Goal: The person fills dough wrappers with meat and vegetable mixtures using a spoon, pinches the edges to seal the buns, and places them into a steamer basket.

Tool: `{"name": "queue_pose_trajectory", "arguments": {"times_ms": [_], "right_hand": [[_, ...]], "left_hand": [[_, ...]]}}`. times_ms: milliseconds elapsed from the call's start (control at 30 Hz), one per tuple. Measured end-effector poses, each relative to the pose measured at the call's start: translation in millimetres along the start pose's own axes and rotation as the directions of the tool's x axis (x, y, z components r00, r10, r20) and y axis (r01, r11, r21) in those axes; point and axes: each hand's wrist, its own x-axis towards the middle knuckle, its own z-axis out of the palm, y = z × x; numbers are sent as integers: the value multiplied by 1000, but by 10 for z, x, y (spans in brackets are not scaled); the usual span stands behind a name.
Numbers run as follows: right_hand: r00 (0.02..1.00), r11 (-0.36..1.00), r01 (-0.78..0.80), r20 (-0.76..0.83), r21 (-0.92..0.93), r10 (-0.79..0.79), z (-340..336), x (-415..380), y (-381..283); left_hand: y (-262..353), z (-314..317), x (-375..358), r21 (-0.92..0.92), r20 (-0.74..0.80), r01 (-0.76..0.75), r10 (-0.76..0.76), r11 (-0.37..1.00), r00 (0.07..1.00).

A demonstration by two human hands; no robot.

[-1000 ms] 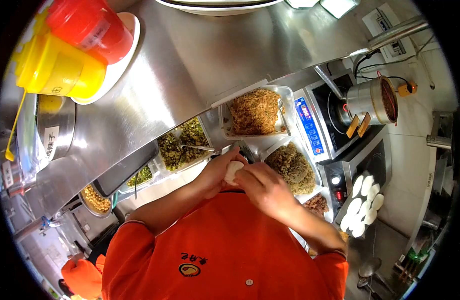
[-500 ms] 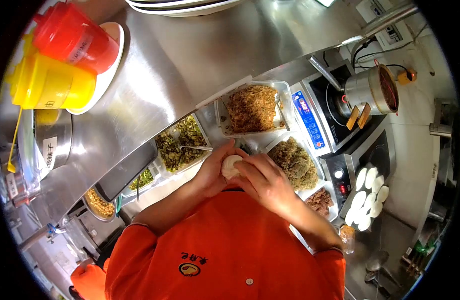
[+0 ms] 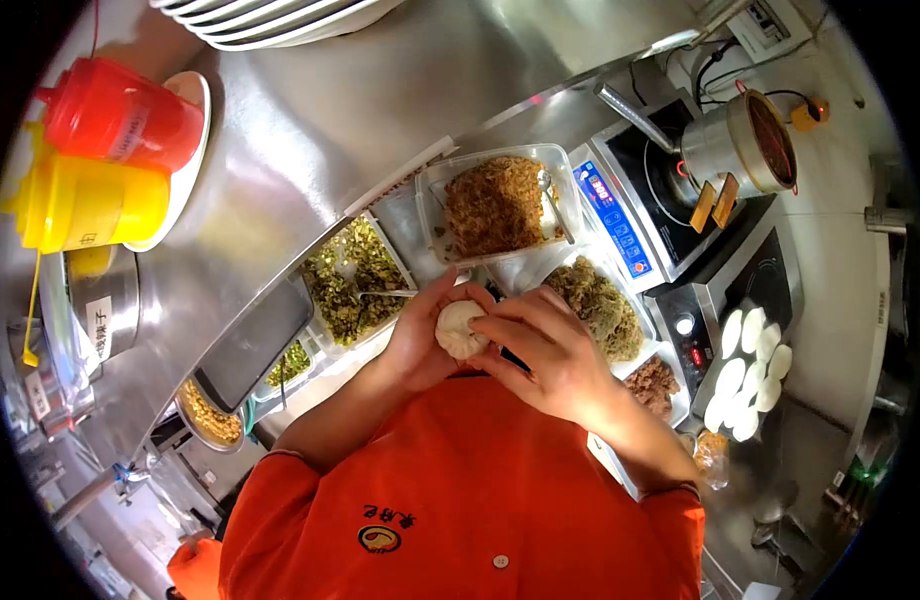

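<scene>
A round, pale piece of dough rests in my left hand, whose fingers curl round its far side. My right hand pinches the dough's right edge with thumb and fingertips. Just beyond my hands stands a clear tub of brown shredded filling with a spoon in it. To the left is a tub of chopped green filling, also with a spoon. Grey-green filling lies in a tub to the right, close to my right hand, with dark minced filling nearer me.
A pot stands on an induction cooker at the right. Several white oval pieces lie beside it. Red and yellow containers stand on the steel shelf, plates at its far edge. Part of another person's orange clothing shows lower left.
My right hand has drawn back slightly, so more of the dough shows. The view has shifted, bringing more of the stacked plates into sight.
</scene>
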Motion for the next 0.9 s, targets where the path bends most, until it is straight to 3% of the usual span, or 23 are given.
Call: {"name": "queue_pose_trajectory", "arguments": {"times_ms": [100,200,333,400,567,867,900], "right_hand": [[999,1000,19,47,8,-20,-18,64,5],[993,1000,20,114,23,-23,-15,69,26],[991,999,46,125,-7,-45,-13,71,14],[988,998,68,138,1,-67,-5,63,70],[979,986,149,151,-68,-138,28,73,75],[975,968,216,86,-128,-207,35,-6,58],[978,965,205,-3,-165,-209,19,-25,38]], "left_hand": [[-30,2,37,24,-77,6,-4,1000,997],[-1,-24,-1,58,11,35,-36,998,999],[-30,-8,-9,95,-58,27,-22,995,998],[-1,4,-46,91,41,52,-56,994,998],[24,-43,-40,96,114,46,-57,994,992],[31,-23,-40,89,62,6,-12,996,998],[27,-11,-25,75,18,-25,24,997,1000]]}}
